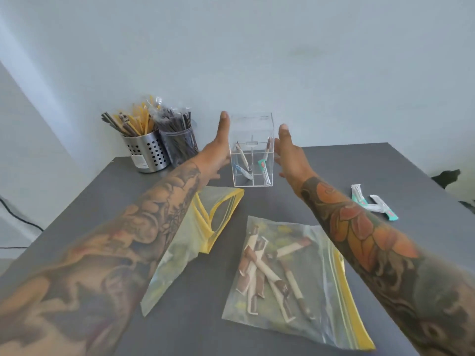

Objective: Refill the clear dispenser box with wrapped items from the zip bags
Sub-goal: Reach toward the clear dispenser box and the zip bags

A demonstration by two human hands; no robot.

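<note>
The clear dispenser box (253, 129) stands upright at the back middle of the grey table, with a few wrapped items low in its compartments. My left hand (218, 147) is flat and open against its left side. My right hand (289, 152) is open just off its right side; whether it touches the box I cannot tell. A zip bag with a yellow seal (318, 291), lying near the front, holds several brown and cream wrapped items (264, 273). A second yellow-edged zip bag (205, 227) lies partly under my left forearm and looks nearly empty.
A perforated steel cup (147, 155) of wrapped sticks and a clear cup (181, 147) of dark sticks stand at the back left. Three white and teal wrapped items (372, 204) lie loose at the right. The wall is close behind the box.
</note>
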